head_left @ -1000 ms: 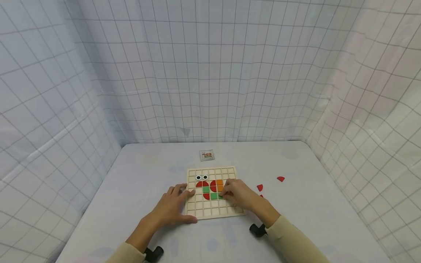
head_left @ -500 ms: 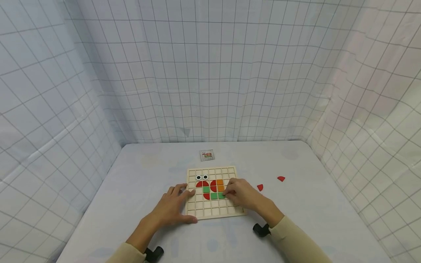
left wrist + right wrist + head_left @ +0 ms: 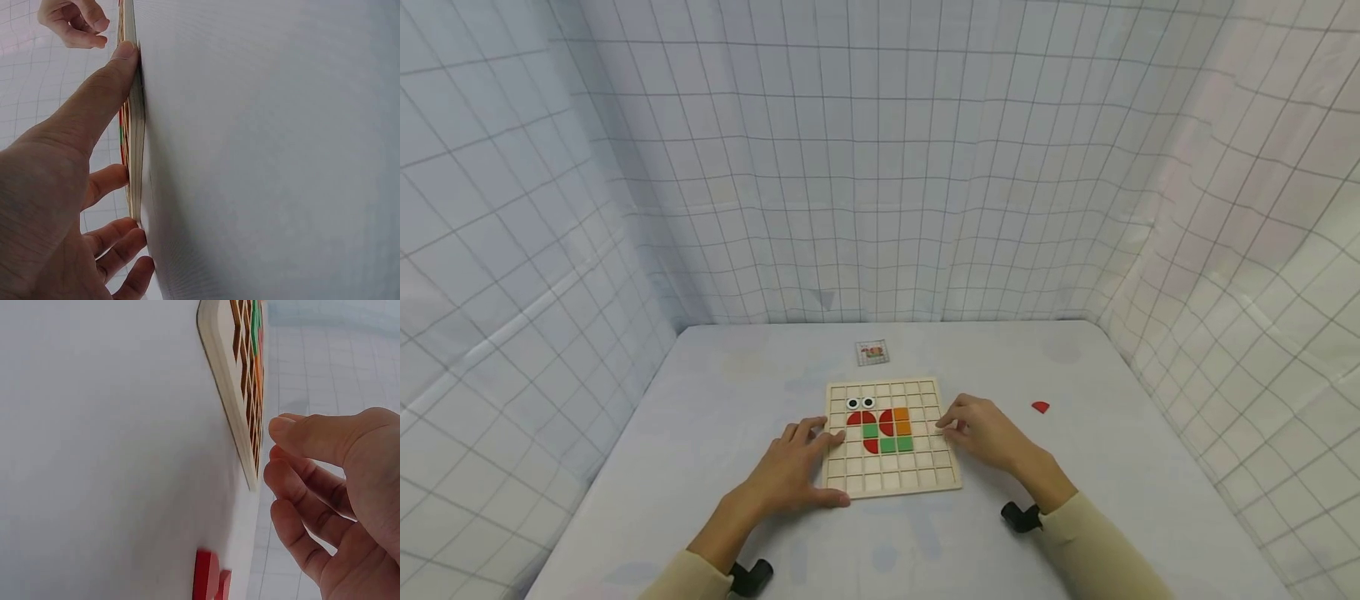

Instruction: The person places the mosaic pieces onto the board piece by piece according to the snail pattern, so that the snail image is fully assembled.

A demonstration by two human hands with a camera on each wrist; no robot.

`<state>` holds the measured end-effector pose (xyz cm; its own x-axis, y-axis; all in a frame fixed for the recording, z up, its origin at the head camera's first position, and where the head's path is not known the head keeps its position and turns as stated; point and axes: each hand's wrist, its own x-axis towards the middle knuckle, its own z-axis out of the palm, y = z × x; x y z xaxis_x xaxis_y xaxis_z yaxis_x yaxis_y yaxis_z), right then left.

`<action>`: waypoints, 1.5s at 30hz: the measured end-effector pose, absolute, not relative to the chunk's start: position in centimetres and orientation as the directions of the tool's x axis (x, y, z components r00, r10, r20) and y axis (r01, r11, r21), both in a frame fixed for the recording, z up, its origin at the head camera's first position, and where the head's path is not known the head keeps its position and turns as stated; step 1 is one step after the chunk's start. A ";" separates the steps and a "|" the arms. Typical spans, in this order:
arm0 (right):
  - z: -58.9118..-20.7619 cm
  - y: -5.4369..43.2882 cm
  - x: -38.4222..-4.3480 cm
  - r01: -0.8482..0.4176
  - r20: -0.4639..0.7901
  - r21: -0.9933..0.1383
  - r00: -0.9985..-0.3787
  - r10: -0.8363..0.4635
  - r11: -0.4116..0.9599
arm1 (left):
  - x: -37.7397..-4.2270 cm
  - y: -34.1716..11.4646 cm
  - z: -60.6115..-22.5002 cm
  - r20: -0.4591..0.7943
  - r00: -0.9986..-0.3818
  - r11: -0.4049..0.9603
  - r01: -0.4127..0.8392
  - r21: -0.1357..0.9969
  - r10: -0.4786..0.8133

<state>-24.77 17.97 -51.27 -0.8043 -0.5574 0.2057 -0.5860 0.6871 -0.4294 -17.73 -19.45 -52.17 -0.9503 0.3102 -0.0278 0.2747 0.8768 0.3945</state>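
Observation:
A wooden grid board (image 3: 891, 481) lies on the table, with red quarter-circles (image 3: 886, 422), orange squares (image 3: 902, 421), green squares (image 3: 888, 445) and two eye tiles (image 3: 861, 403) set in its cells. My left hand (image 3: 793, 469) spreads around its near left corner, thumb at the near edge and fingers along the left side. Past the right edge hovers my right hand (image 3: 985, 432), fingers loosely bent with nothing between thumb and fingertips in the right wrist view. Below that hand, the right wrist view shows red pieces (image 3: 204, 575) on the table.
Behind the board lies a small picture card (image 3: 872, 352) with a coloured pattern on a grid. A single red quarter-circle (image 3: 1041, 407) is on the table to the right. White gridded curtains (image 3: 880, 167) enclose the table at the back and both sides.
My right hand has drawn away from the green square at the lower right of the pattern, moving right off the cells, and now covers loose red pieces. My left hand stays put.

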 end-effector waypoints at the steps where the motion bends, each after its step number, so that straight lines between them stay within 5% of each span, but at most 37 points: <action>1: -51.4 18.4 -24.8 -0.583 0.209 -0.426 -0.808 -0.551 0.692 | -17.7 -19.4 -52.2 -0.028 -0.950 0.876 0.276 0.394 0.312; 23: -51.8 24.5 -25.5 -0.378 0.105 -0.534 -0.917 -0.384 0.757 | -17.7 -19.6 -52.0 -0.027 -0.947 0.877 0.286 0.387 0.321; 45: -52.5 25.2 -25.9 -0.385 0.147 -0.529 -0.919 -0.365 0.757 | -17.6 -19.4 -52.1 -0.038 -0.954 0.882 0.260 0.392 0.298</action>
<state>-25.88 25.18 -52.53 -0.9195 -0.3647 0.1467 -0.3845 0.7567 -0.5287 -17.64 -19.36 -52.12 -0.9540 0.2976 -0.0377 0.2597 0.8824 0.3923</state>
